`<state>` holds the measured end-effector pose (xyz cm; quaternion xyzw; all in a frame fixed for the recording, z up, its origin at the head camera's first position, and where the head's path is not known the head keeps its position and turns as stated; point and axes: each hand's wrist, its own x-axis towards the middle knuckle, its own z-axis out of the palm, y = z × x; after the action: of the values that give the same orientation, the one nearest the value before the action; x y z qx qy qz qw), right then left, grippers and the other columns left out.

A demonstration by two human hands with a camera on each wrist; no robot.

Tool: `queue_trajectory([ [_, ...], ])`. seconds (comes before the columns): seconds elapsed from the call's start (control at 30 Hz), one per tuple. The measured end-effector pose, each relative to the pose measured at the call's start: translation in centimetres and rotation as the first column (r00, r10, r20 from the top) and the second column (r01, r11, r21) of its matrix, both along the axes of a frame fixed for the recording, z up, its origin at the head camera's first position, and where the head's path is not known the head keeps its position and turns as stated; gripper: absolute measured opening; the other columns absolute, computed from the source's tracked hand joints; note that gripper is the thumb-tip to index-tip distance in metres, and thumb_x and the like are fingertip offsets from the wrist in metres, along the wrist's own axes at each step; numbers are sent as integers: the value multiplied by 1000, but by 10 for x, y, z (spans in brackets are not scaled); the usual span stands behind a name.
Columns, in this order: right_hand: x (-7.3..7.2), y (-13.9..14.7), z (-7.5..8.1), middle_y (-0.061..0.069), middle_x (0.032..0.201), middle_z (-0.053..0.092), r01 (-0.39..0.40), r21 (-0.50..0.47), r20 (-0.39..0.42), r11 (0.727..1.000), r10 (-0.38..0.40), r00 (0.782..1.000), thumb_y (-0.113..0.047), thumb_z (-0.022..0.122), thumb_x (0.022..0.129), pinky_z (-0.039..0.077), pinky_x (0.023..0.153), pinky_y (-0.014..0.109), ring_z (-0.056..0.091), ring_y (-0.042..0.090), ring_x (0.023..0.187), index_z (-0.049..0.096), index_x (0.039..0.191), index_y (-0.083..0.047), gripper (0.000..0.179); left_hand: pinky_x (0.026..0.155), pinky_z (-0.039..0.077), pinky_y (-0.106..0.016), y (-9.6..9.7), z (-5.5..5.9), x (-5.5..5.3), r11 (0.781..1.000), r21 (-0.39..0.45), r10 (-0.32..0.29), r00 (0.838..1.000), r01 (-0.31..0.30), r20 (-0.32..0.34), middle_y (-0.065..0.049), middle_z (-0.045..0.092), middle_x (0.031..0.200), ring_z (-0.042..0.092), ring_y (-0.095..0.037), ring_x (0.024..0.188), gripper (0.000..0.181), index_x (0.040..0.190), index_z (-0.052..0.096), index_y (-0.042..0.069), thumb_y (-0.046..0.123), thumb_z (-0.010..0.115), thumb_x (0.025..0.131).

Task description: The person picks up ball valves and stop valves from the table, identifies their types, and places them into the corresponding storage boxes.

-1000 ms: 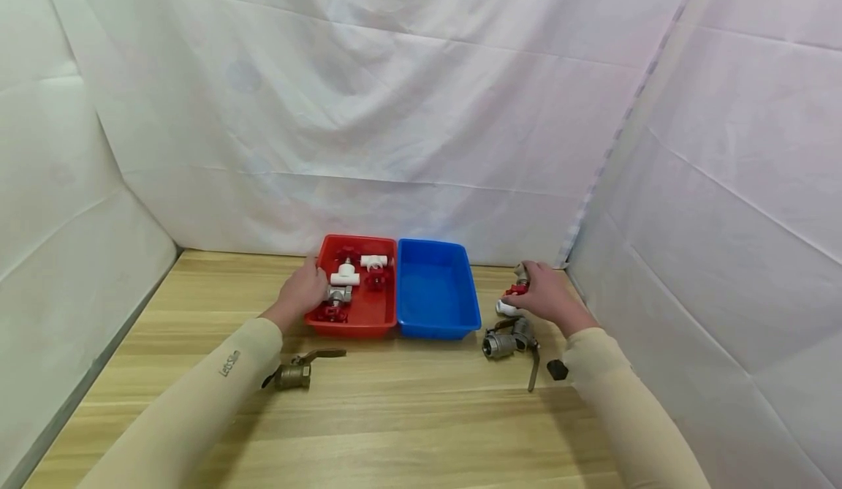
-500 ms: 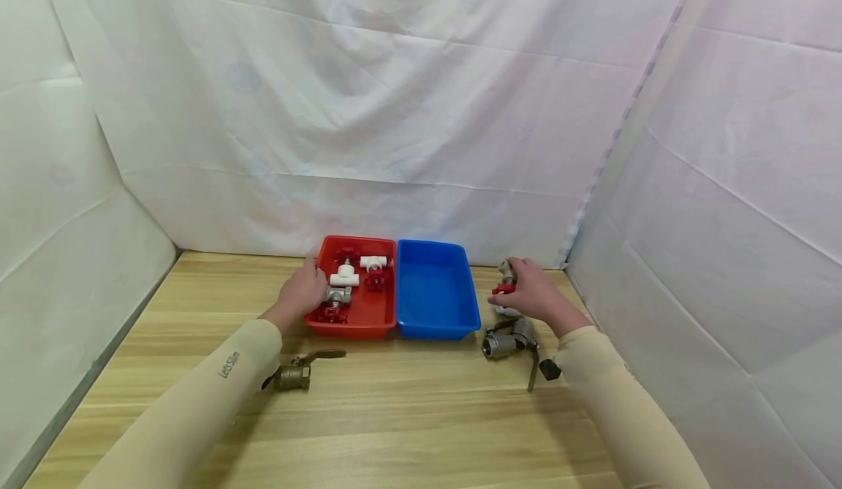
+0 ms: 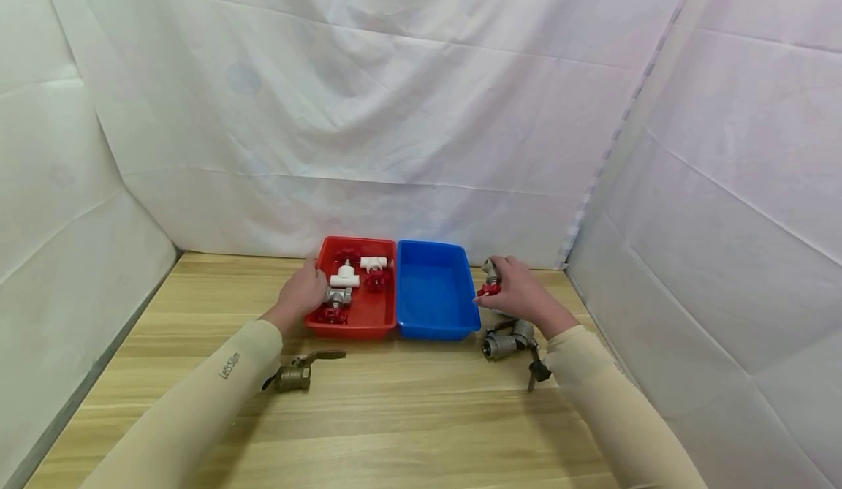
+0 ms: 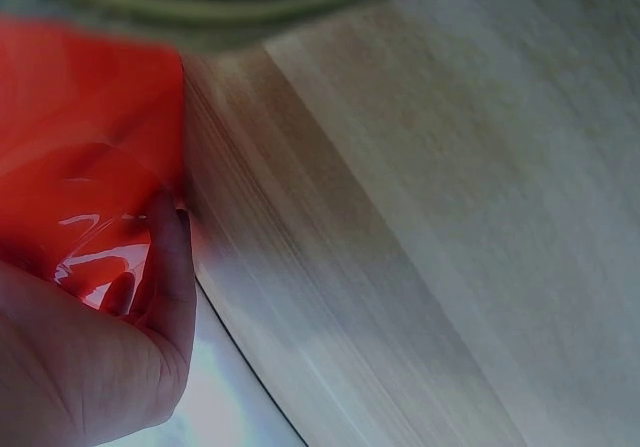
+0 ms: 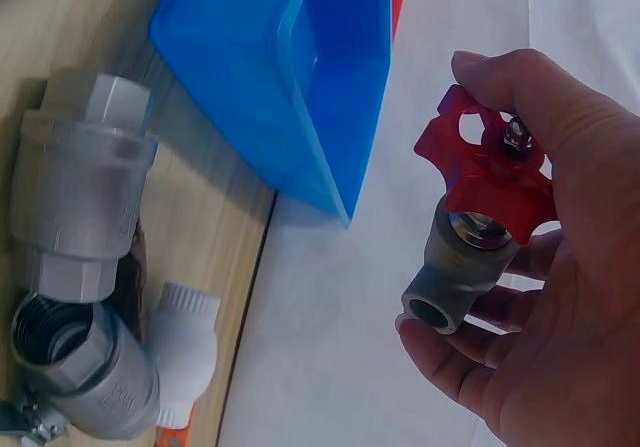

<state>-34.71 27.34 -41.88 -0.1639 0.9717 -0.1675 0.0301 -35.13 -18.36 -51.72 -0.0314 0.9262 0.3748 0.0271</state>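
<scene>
My right hand [image 3: 522,295] holds a grey stop valve [image 5: 440,277] with a red handwheel [image 5: 490,167], just right of the blue tray [image 3: 437,321]. In the right wrist view the thumb is on the handwheel and the fingertips are under the valve's grey body. My left hand [image 3: 301,292] grips the left side of the red tray [image 3: 362,328]; the left wrist view shows its fingers [image 4: 170,267] against the outer wall. Inside the red tray lie several valves with red handwheels, two with white bodies [image 3: 345,278] among them. The blue tray holds nothing visible.
Two steel ball valves [image 3: 503,344] lie on the wooden table right of the blue tray, beside a white valve [image 5: 185,357] with an orange handle. A brass lever valve [image 3: 292,376] lies near my left forearm. White cloth [image 3: 421,109] hangs behind and at both sides.
My right hand has moved left with the grey stop valve, from above the white valve to beside the blue tray's right edge. My left hand stays at the red tray.
</scene>
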Motion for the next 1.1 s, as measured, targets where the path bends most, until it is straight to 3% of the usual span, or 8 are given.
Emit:
queue_trajectory([
  [0.43, 7, -23, -3, 20, 141, 58, -62, 19, -7, 998, 62, 998, -58, 89, 89, 60, 93, 54, 60, 35, 115, 40, 170, -6, 108, 114, 47, -69, -1, 0, 0, 1000, 3, 6, 1000, -6, 9, -36, 52, 154, 58, -51, 136, 61, 166, 22, -9, 26, 25, 116],
  [1.1, 14, -45, -7, 20, 156, 52, -85, -1, 5, 996, 85, 996, -54, 91, 89, 60, 102, 57, 57, 38, 133, 37, 173, -12, 108, 112, 49, -68, 1, 1, 1, 1000, 3, 5, 1000, -5, -2, -37, 54, 151, 60, -51, 133, 60, 165, 23, -9, 26, 26, 116],
])
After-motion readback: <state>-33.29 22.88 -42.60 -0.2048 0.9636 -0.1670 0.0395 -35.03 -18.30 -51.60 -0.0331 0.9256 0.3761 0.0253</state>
